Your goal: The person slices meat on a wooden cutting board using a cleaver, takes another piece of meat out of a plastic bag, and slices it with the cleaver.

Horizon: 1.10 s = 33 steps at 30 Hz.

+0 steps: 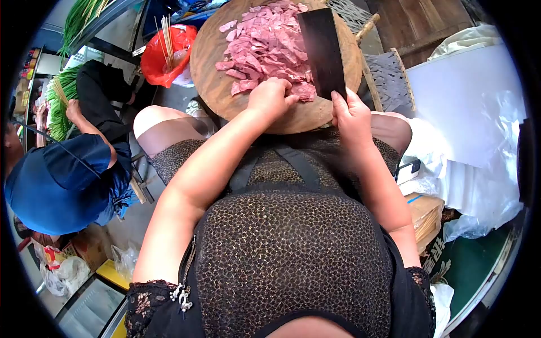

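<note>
My right hand [353,121] is wrapped round the handle end of a wide dark cleaver [322,50], whose blade lies over the right part of a round wooden board [211,70]. Left of the blade, pink pieces of cut meat [262,42] are heaped on the board. My left hand [270,99] rests at the near edge of the heap, fingers bent and pressed together on the meat close to the blade. Its fingertips are partly hidden, so whether it grips a piece is unclear.
A red bag [155,65] with thin sticks stands left of the board. Further left, a person in blue [67,180] holds sticks beside green stalks [63,93]. At right are a woven chair [389,79], a white surface [462,101] and plastic bags [479,197].
</note>
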{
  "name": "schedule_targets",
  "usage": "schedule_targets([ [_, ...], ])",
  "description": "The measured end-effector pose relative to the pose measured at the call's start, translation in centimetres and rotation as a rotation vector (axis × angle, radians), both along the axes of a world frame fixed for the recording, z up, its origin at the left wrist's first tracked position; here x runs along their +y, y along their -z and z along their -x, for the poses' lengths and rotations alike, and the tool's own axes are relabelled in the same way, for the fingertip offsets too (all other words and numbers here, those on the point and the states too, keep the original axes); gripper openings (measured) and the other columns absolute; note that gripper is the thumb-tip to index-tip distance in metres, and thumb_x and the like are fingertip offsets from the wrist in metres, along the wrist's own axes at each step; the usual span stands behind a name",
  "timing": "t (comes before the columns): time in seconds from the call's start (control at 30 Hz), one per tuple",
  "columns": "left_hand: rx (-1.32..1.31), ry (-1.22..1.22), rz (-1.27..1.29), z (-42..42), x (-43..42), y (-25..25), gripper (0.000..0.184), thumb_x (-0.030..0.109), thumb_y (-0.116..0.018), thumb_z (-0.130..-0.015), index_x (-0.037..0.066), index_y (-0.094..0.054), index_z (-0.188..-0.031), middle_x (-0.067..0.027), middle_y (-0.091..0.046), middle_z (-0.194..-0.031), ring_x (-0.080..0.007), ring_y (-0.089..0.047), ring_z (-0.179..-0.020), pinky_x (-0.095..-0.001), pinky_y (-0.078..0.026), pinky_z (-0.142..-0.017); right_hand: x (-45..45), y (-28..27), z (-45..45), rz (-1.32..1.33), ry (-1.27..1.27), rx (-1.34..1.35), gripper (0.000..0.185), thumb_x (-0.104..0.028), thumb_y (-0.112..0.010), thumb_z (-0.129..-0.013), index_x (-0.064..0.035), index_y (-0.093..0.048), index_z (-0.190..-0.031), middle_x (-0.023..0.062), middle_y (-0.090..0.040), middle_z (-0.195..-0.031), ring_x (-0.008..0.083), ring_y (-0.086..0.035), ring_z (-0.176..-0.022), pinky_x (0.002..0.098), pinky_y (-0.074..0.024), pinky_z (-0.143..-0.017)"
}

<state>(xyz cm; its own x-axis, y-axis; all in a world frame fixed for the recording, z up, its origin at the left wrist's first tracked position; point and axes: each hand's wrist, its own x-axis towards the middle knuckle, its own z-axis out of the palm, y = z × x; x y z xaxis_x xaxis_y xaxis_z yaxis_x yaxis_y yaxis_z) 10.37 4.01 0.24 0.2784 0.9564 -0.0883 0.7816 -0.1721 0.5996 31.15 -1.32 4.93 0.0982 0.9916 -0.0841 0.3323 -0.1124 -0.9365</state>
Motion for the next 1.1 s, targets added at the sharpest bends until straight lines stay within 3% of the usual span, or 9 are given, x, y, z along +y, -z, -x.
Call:
schedule_targets([
  [0.17,-0.133,-0.04,0.023,0.4,-0.1,1.1,0.021,0.024,-0.076,-0.081,0.005,-0.068,-0.088,-0.0114,-0.07,-0.087,-0.0239,-0.068,-0.08,-0.0372,-0.054,-0.075,-1.5,-0.9,0.1,0.06,-0.007,0.086,0.029,-0.018,-0.062,-0.099,-0.0049,-0.066,-0.124,-0.0027,-0.057,-0.066,0.0052,-0.049,-0.056,0.0262,-0.0439,-0.053],
  [0.27,-0.427,-0.146,0.249,2.7,-0.5,0.9,0.012,0.013,-0.075,-0.082,0.005,-0.065,-0.083,0.0016,-0.065,-0.076,-0.0062,-0.057,-0.067,-0.0267,-0.05,-0.063,-1.9,-0.7,-0.4,0.064,-0.052,0.065,0.027,-0.017,-0.062,-0.099,-0.004,-0.067,-0.122,-0.0024,-0.058,-0.067,0.0047,-0.049,-0.056,0.0251,-0.0436,-0.053],
  [0.47,-0.007,-0.061,-0.05,1.7,-1.5,0.4,0.044,0.045,-0.072,-0.086,0.006,-0.072,-0.105,-0.0158,-0.073,-0.088,-0.0299,-0.071,-0.083,-0.0422,-0.055,-0.076,-1.7,-0.9,0.7,0.106,-0.088,0.114,0.026,-0.017,-0.061,-0.099,-0.0029,-0.068,-0.12,-0.0028,-0.058,-0.067,0.0042,-0.05,-0.055,0.0243,-0.0433,-0.052],
  [0.5,0.017,-0.021,-0.004,0.8,-1.0,-0.1,0.041,0.047,-0.07,-0.086,0.008,-0.074,-0.098,-0.0155,-0.073,-0.088,-0.0305,-0.071,-0.084,-0.0445,-0.055,-0.075,-1.7,-0.9,1.0,0.141,-0.076,0.168,0.025,-0.017,-0.061,-0.099,-0.0029,-0.068,-0.12,-0.0031,-0.058,-0.067,0.0041,-0.05,-0.055,0.0237,-0.043,-0.051],
  [0.6,0.035,0.003,0.114,-0.7,-0.1,-0.3,0.03,0.038,-0.073,-0.084,0.008,-0.073,-0.09,-0.015,-0.072,-0.086,-0.0308,-0.07,-0.081,-0.0445,-0.054,-0.074,-1.9,-1.7,1.3,0.132,-0.061,0.229,0.026,-0.017,-0.061,-0.1,-0.0033,-0.067,-0.121,-0.0043,-0.057,-0.067,0.0033,-0.049,-0.054,0.022,-0.0417,-0.05],
  [0.77,-0.269,-0.062,-0.064,0.3,-0.9,-0.9,0.016,0.018,-0.077,-0.078,0.006,-0.067,-0.082,-0.012,-0.064,-0.083,-0.0289,-0.065,-0.077,-0.0377,-0.054,-0.071,-2.9,-2.9,-0.4,0.12,-0.034,0.22,0.026,-0.016,-0.061,-0.099,-0.0044,-0.067,-0.122,-0.0061,-0.055,-0.067,0.0022,-0.047,-0.053,0.0201,-0.0397,-0.05],
  [0.83,-0.279,0.167,-0.356,2.8,-1.7,-0.4,0.014,0.01,-0.072,-0.08,0.006,-0.063,-0.091,-0.0101,-0.063,-0.085,-0.0274,-0.065,-0.079,-0.0379,-0.053,-0.07,-3.1,-2.8,-1.0,0.121,-0.03,0.196,0.026,-0.016,-0.061,-0.1,-0.0048,-0.067,-0.122,-0.0066,-0.054,-0.066,0.0021,-0.046,-0.053,0.02,-0.0393,-0.05],
  [0.97,0.009,0.336,-0.413,8.3,-4.8,0.7,0.017,0.003,-0.063,-0.081,0.007,-0.065,-0.098,-0.0124,-0.066,-0.095,-0.0316,-0.066,-0.094,-0.0394,-0.054,-0.084,-3.2,-3.0,-1.3,0.203,-0.089,0.095,0.025,-0.016,-0.062,-0.099,-0.0043,-0.068,-0.121,-0.0044,-0.056,-0.068,0.0024,-0.049,-0.058,0.0216,-0.0431,-0.053],
  [1.1,0.127,0.09,-0.432,10.8,-6.8,0.9,0.026,0.002,-0.062,-0.081,0.008,-0.068,-0.106,-0.0148,-0.066,-0.113,-0.0353,-0.063,-0.109,-0.0389,-0.053,-0.091,-3.1,-1.7,-1.5,0.094,-0.228,-0.074,0.026,-0.016,-0.063,-0.097,-0.0041,-0.067,-0.12,0.0039,-0.066,-0.074,0.0127,-0.062,-0.065,0.0282,-0.0506,-0.063],
])
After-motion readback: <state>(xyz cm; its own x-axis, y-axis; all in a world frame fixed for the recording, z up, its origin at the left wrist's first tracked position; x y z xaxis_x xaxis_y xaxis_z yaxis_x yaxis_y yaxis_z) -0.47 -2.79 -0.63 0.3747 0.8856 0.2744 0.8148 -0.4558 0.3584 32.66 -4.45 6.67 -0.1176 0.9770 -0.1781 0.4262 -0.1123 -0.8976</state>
